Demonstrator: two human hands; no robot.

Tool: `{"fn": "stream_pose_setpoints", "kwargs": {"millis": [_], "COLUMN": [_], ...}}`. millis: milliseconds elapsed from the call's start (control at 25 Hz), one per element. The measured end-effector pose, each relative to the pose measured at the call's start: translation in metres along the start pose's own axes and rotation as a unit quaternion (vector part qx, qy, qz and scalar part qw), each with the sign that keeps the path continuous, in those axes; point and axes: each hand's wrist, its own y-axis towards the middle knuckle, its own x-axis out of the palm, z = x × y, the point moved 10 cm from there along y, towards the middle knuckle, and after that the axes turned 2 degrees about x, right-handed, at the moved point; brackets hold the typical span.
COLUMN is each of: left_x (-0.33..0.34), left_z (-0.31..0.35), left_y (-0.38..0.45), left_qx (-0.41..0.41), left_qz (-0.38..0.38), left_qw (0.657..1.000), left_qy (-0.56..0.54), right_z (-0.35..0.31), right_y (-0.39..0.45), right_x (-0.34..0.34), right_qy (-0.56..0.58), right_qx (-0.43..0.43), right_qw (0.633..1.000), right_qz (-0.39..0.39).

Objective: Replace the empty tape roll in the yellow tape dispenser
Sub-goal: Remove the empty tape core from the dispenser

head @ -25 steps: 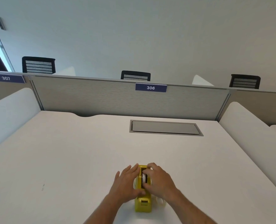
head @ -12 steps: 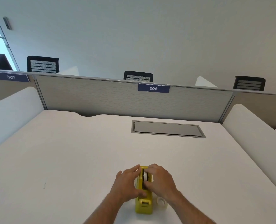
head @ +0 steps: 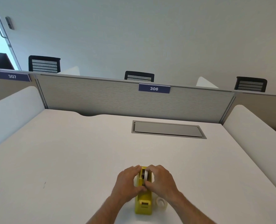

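The yellow tape dispenser [head: 143,204] stands on the white desk [head: 69,159] near its front edge, its cutter end toward me. My left hand [head: 128,183] presses against the dispenser's left side. My right hand [head: 161,180] is over the right side, with its fingers pinching a white tape roll [head: 145,175] that sits in the dispenser's slot. A small clear roll [head: 161,202] lies on the desk just right of the dispenser, under my right wrist.
A grey cable hatch [head: 168,129] is set into the desk further back. A fabric partition [head: 117,101] labelled 306 closes the far edge, and white side panels [head: 250,126] flank the desk. Black chair backs [head: 44,63] show beyond.
Both hands stay on the dispenser. My right fingers have shifted slightly on the white roll in the slot, and my view has tilted a little.
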Motion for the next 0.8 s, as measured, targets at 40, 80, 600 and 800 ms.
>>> {"fn": "stream_pose_setpoints", "kwargs": {"millis": [40, 80, 600, 800], "left_x": [-0.002, -0.003, -0.014, -0.013], "left_z": [0.003, 0.006, 0.022, 0.015], "left_y": [-0.001, -0.002, -0.019, -0.015], "left_qx": [0.006, 0.016, 0.021, -0.013], "left_qz": [0.013, 0.028, 0.129, 0.113], "left_qw": [1.0, 0.999, 0.963, 0.947], "left_qy": [-0.007, -0.018, -0.236, -0.302], "right_z": [0.001, 0.001, 0.01, 0.019], "right_y": [0.0, 0.001, -0.005, -0.007], "right_x": [-0.001, -0.003, -0.019, -0.009], "right_qy": [0.01, 0.023, 0.269, 0.426], "right_qx": [0.001, 0.002, 0.085, 0.119], "right_qw": [1.0, 1.0, 0.959, 0.894], "right_qz": [0.002, 0.004, 0.007, -0.074]}}
